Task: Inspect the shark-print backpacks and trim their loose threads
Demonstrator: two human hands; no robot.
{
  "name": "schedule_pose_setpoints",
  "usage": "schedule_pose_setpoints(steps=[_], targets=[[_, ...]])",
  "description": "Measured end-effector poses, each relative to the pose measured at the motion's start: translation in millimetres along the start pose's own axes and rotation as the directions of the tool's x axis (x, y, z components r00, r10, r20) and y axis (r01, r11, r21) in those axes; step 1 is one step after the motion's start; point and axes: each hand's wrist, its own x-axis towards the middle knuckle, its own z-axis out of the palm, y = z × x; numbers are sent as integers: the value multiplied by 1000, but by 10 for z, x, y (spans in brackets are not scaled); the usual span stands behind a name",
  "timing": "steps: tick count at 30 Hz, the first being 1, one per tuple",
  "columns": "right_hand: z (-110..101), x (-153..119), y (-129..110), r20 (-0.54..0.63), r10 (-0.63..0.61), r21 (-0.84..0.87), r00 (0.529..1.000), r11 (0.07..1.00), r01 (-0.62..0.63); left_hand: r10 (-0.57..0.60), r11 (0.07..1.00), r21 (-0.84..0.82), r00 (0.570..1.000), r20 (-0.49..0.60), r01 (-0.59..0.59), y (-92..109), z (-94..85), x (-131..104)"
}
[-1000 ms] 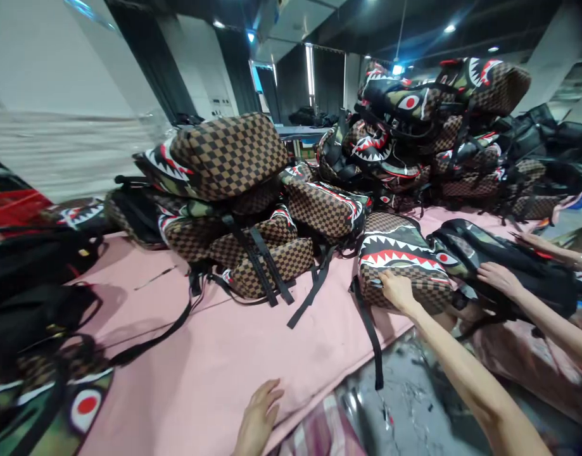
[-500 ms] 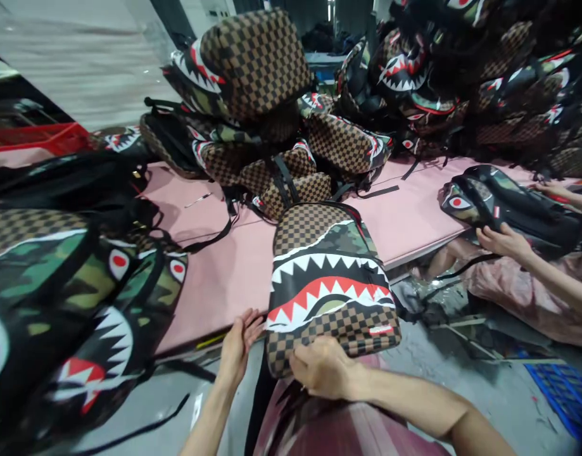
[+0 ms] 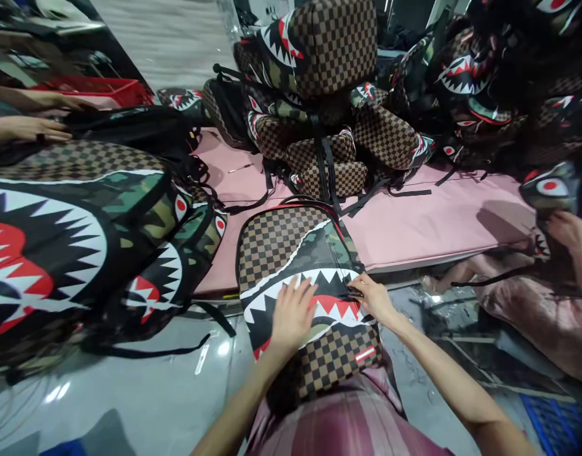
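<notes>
A backpack (image 3: pixel 281 247) with brown-and-black checks, camouflage and a toothed shark mouth leans against the pink table edge, its lower end at my lap. My left hand (image 3: pixel 294 313) lies over the shark mouth with its fingers spread, holding nothing. At the backpack's right side, the fingers of my right hand (image 3: pixel 375 299) are pinched on a small dark zipper pull (image 3: pixel 354 289), partly hidden by the fingertips. A red-and-white label (image 3: pixel 365 354) shows on the lower right of the front.
Checked backpacks (image 3: pixel 342 47) are heaped at the back of the pink table (image 3: pixel 399 234). Larger shark backpacks (image 3: pixel 105 247) crowd the left. Another person's hands (image 3: pixel 44 128) rest on black bags there. At right, a co-worker's hand (image 3: pixel 567 229) touches another backpack. A blue crate (image 3: pixel 551 415) stands low right.
My left hand has moved from beside the backpack onto its front. My right hand has left the bottom edge for the zipper pull at the right side. The view has turned left.
</notes>
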Motion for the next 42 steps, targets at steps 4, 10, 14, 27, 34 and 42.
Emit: schedule_pose_setpoints(steps=[4,10,14,27,34,42], targets=[[94,85,109,-71,-20,14,997,1000,21,17,991,131,987,161,-38,196,299,149],[-50,481,183,-122,-59,182,991,980,80,10,989,144,989,150,-32,103,316,215],[-132,921,161,-204,26,92,979,996,-7,26,988,145,988,151,-49,47,313,379],[50,1447,259,-345,-186,-40,920,982,183,-13,994,113,982,188,-8,46,333,418],[64,1496,294,-353,-218,-37,910,975,219,10,991,129,987,159,-31,35,349,393],[58,1563,274,-323,-266,-53,908,963,263,0,990,137,988,155,-22,38,382,369]])
